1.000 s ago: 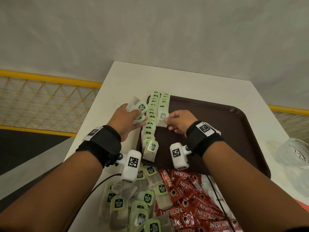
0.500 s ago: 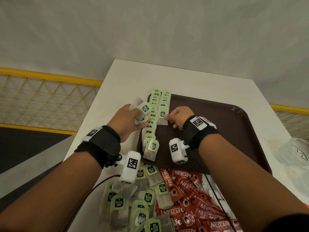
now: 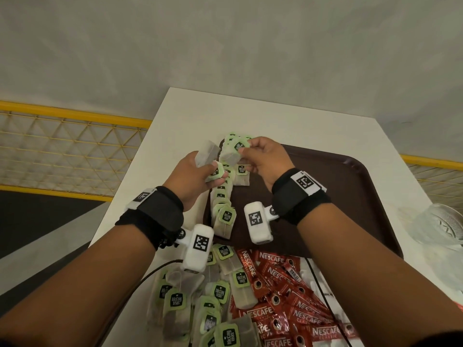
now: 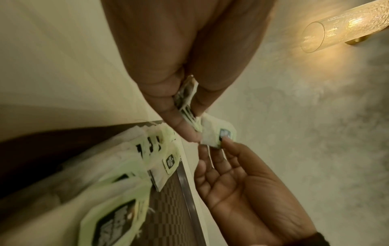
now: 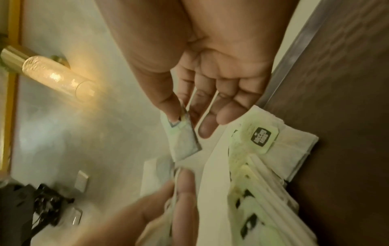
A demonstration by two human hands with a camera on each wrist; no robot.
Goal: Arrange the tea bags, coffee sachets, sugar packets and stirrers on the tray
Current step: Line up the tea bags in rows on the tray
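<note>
Several tea bags (image 3: 209,156) with green tags are stacked in my left hand (image 3: 215,171), over the left rim of the brown tray (image 3: 350,196). In the left wrist view, thumb and fingers pinch that stack (image 4: 187,106). Just to its right, my right hand (image 3: 244,151) pinches a single tea bag (image 3: 234,152), held off the tray between thumb and forefinger (image 5: 183,138). A long overlapping row of tea bags (image 3: 221,196) lies along the tray's left side, with a shorter second row (image 3: 241,172) beside it. Loose tea bags (image 3: 200,296) and red Nescafe sachets (image 3: 288,296) are heaped on the near table.
The tray sits on a white table (image 3: 250,116) against a grey wall. A clear glass bowl (image 3: 441,229) stands at the right edge. A black cable (image 3: 323,294) crosses the sachets. Most of the tray's right part is bare. Yellow railing runs on both sides.
My right hand has left the second row on the tray and risen left to the left hand's stack, where it now pinches a tea bag. The left hand has barely moved.
</note>
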